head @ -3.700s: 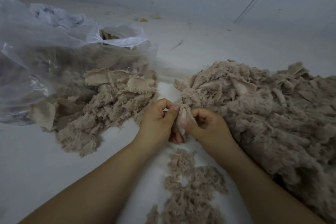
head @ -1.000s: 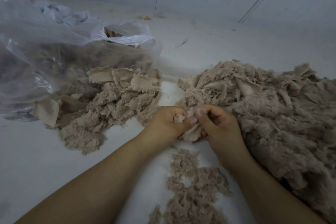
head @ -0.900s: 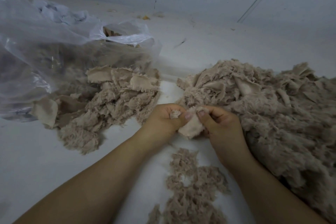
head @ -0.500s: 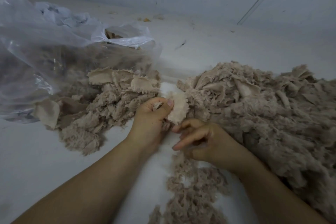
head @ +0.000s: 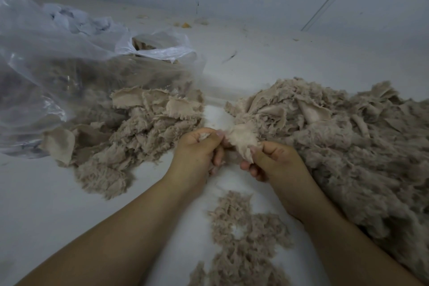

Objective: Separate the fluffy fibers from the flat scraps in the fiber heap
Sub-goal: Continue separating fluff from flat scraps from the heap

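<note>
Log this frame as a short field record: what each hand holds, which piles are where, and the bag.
left hand: pinches flat scrap, tuft in grip
right hand: pinches the same scrap's lower edge
big heap: right, mixed fluff and scraps
left pile: beside plastic bag
small fluffy pile: between forearms
surface: white floor

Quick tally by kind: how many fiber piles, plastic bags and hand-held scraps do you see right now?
Fiber piles: 3, left, right, near
Plastic bags: 1
Held scraps: 1, pinched by left hand and right hand
Total: 5
</note>
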Available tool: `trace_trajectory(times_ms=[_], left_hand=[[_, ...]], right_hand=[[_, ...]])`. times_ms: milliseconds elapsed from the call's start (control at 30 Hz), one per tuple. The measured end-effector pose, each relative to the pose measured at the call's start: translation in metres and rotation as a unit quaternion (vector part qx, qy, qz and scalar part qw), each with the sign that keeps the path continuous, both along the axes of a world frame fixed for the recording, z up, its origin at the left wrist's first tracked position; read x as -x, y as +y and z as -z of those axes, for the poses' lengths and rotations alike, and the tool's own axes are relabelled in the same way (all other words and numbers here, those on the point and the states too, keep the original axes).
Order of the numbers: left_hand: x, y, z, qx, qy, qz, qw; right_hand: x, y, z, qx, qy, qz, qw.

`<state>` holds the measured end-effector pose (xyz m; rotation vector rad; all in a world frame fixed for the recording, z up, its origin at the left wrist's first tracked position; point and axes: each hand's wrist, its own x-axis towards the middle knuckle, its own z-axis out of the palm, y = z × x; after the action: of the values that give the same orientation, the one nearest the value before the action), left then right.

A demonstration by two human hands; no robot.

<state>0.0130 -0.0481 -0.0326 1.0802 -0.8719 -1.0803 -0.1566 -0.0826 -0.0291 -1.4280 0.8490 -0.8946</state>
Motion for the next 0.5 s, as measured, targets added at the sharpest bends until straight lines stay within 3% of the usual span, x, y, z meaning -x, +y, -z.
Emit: trace_trajectory(times_ms=[167,267,367,500], left_hand=[[0.003,0.002,0.000,0.003,-0.120,0.035,0.992],[-0.004,0.001,0.001,0.003,-0.133,-0.092,0.987],[-0.032,-0.004,0.004,-0.036,-0.200,-0.252,0.946],[-0.053,0.000,-0.002,-0.042,-0.379,-0.318,0.868]], right_hand=[[-0.002,0.001,0.001,0.018,0.016,-0.014,1.000],[-0.001,-0.001,0.001,0.001,0.012,-0.005,1.000],[0.000,-0.001,0.004,-0.006,0.009,0.005,1.000],[-0.002,-0.001,0.004,-0.022,0.012,0.009,1.000]])
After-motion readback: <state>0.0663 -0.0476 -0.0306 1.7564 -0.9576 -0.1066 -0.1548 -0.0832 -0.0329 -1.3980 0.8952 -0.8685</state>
